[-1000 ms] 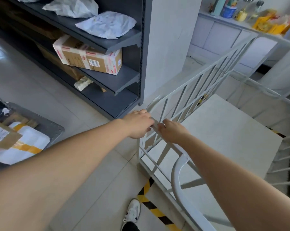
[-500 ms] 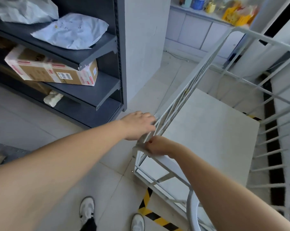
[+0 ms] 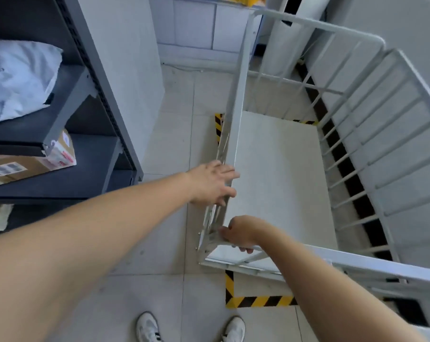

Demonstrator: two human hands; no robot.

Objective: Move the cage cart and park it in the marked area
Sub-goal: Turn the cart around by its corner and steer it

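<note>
The white cage cart (image 3: 278, 169) now stands squarely over the yellow-and-black floor tape (image 3: 258, 301), whose corner shows just in front of its near edge and again at its far left side, where half a second ago the cart sat at an angle with only a short strip of tape showing. The left hand (image 3: 212, 183) has loosened: its fingers are spread and lie flat against the top rail of the cart's left side panel, its grip released, whereas before it curled over the rail. The right hand (image 3: 241, 234) has dropped lower and is clenched around a bar at the cart's near left corner, grasping it. The grey shelving unit (image 3: 90, 99) has slid to the left of the view, with a cardboard box (image 3: 31, 164) and a white parcel bag (image 3: 18, 77) on it. Both white sneakers (image 3: 148, 328) now show at the bottom edge.
</note>
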